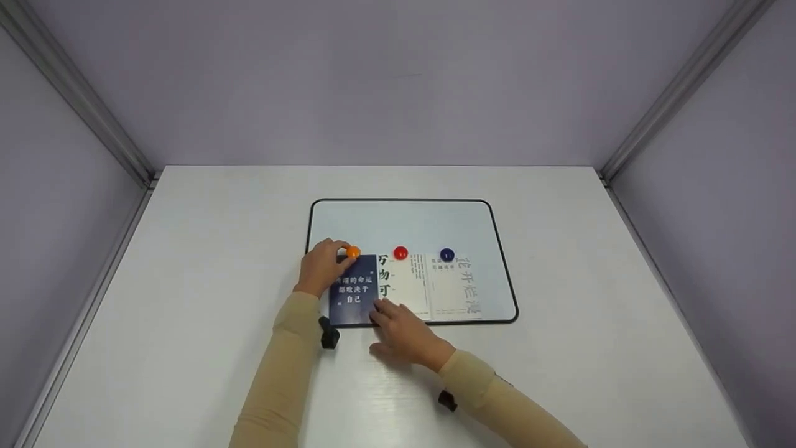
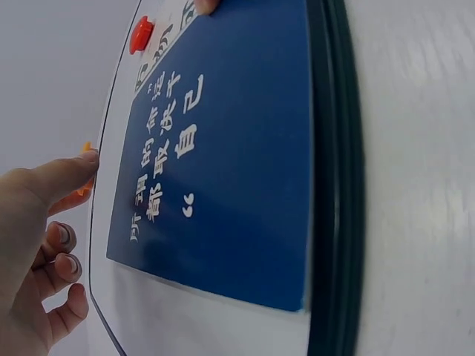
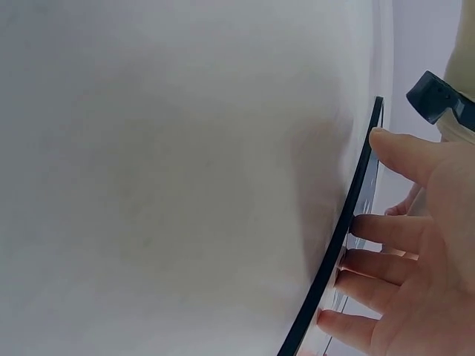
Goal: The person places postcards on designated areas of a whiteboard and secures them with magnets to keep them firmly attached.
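Observation:
My left hand (image 1: 320,267) pinches a round orange magnet (image 1: 353,251) between thumb and fingers at the top edge of a dark blue card (image 1: 353,303) with white characters. In the left wrist view the thumb partly hides that magnet. The card lies on a black-framed whiteboard (image 1: 398,224). My right hand (image 1: 404,333) has its fingers extended, with fingertips at the blue card's lower right corner and the neighbouring card. That white card (image 1: 407,289), printed with large black characters, has a red magnet (image 1: 400,252) at its top.
Farther right on the board lies another pale card (image 1: 457,289) with grey characters, a dark blue magnet (image 1: 446,254) at its top. The board lies flat on a white table (image 1: 217,249). Pale walls (image 1: 385,87) stand at the back and both sides.

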Action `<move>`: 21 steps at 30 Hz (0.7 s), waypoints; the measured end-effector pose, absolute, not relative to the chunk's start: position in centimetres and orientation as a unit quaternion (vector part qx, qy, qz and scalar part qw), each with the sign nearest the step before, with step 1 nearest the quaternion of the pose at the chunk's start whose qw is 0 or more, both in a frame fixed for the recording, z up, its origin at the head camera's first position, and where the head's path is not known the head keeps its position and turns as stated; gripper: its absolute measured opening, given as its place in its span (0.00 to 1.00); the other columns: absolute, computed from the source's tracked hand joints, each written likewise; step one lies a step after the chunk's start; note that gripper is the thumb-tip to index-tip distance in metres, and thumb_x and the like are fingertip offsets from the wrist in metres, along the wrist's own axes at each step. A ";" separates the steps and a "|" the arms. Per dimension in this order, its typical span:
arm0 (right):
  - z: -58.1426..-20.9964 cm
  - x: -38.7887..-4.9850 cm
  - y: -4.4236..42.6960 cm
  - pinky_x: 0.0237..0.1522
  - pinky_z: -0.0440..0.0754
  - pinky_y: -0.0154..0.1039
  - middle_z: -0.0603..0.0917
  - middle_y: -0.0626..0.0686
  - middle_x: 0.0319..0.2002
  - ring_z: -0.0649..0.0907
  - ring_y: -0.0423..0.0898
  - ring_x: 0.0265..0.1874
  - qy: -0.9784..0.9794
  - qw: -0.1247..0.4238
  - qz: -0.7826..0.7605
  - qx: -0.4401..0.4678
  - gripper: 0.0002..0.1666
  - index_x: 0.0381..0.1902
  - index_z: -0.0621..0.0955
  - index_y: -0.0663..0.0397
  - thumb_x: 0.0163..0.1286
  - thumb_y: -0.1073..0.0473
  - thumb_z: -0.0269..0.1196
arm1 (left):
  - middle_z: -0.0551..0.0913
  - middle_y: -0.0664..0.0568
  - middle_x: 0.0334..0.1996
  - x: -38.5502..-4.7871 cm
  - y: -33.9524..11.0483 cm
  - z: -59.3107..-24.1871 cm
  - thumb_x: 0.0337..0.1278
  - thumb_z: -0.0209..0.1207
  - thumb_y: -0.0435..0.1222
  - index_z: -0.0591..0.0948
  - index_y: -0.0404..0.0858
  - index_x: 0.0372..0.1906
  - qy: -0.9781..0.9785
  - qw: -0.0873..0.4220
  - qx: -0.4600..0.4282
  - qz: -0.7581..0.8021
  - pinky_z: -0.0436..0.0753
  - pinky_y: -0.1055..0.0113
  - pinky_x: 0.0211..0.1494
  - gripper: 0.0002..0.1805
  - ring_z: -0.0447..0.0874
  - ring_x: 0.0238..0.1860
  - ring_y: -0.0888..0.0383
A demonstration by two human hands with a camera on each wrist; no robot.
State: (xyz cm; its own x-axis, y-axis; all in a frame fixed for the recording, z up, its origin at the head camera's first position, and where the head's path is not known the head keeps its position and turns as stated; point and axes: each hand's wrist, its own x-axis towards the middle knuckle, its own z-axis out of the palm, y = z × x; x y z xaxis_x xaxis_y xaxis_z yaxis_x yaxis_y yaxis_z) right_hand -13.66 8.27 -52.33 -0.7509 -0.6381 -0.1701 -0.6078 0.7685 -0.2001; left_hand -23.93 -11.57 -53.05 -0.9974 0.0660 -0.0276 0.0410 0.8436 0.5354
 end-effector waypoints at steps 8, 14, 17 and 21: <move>-52.3 -13.6 8.1 0.72 0.69 0.52 0.66 0.59 0.72 0.68 0.54 0.72 0.934 0.122 -0.068 -0.329 0.40 0.67 0.70 0.58 0.65 0.40 0.61 | 0.84 0.42 0.47 -23.9 -11.5 -53.4 0.60 0.62 0.44 0.81 0.39 0.54 0.960 0.021 0.026 0.277 0.81 0.52 0.59 0.20 0.83 0.49 0.48; -52.2 -13.6 8.0 0.72 0.68 0.51 0.66 0.59 0.72 0.67 0.54 0.72 0.936 0.124 -0.065 -0.324 0.40 0.67 0.69 0.57 0.65 0.40 0.61 | 0.84 0.42 0.46 -23.9 -11.1 -53.8 0.61 0.62 0.43 0.81 0.38 0.54 0.967 0.018 0.021 0.255 0.82 0.53 0.56 0.19 0.84 0.48 0.48; -52.1 -13.6 7.9 0.72 0.68 0.51 0.66 0.58 0.72 0.67 0.53 0.73 0.938 0.127 -0.063 -0.316 0.40 0.67 0.70 0.57 0.65 0.40 0.61 | 0.84 0.42 0.45 -23.8 -10.9 -53.9 0.60 0.62 0.43 0.82 0.39 0.54 0.968 0.009 0.022 0.248 0.83 0.53 0.55 0.19 0.84 0.47 0.47; -52.1 -13.5 7.7 0.72 0.69 0.51 0.68 0.57 0.71 0.68 0.52 0.72 0.941 0.129 -0.063 -0.306 0.39 0.67 0.71 0.57 0.65 0.39 0.61 | 0.84 0.42 0.45 -23.7 -10.7 -53.8 0.61 0.61 0.44 0.81 0.40 0.55 0.971 0.010 0.020 0.240 0.83 0.52 0.56 0.20 0.84 0.48 0.47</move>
State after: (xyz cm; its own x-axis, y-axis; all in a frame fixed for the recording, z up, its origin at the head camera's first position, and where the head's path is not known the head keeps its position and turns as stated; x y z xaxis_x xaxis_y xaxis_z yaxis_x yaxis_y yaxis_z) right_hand -13.47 7.69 -52.14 -0.7790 -0.5930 -0.2039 -0.5602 0.8042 -0.1984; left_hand -23.72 -10.69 -53.85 -0.9990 0.0431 -0.0101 0.0334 0.8844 0.4655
